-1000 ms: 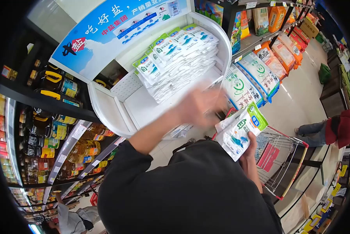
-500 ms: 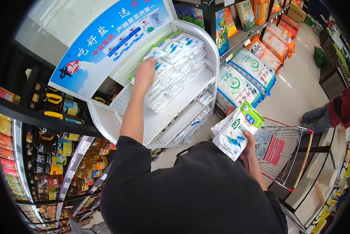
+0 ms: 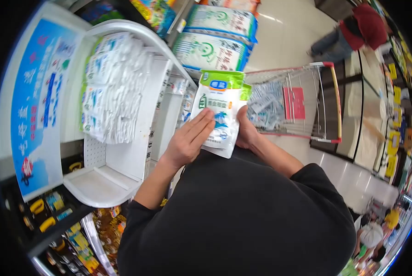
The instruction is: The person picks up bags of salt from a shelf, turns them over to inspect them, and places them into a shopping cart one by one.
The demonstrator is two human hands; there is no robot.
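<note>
A small stack of white and green salt packets (image 3: pixel 228 103) is held upright in front of my chest. My right hand (image 3: pixel 246 131) grips it at the right edge, with most of its fingers hidden behind. Across the lower left of the front packet, my left hand (image 3: pixel 190 138) lies flat with fingers stretched out together; its thumb is hidden. More salt packets (image 3: pixel 118 87) lie in rows on a white display shelf (image 3: pixel 123 156) to the left.
Beyond my right hand stands a shopping cart (image 3: pixel 337 106), with clear-wrapped packs (image 3: pixel 263 106) inside. Large rice bags (image 3: pixel 210 50) lie ahead. A person in a red top (image 3: pixel 369 27) is at the far right. Bottles of oil (image 3: pixel 107 230) fill the lower left shelves.
My left hand has come away from the shelf stack onto the front of the held packets. My right hand has brought them to the middle, and the view has turned right.
</note>
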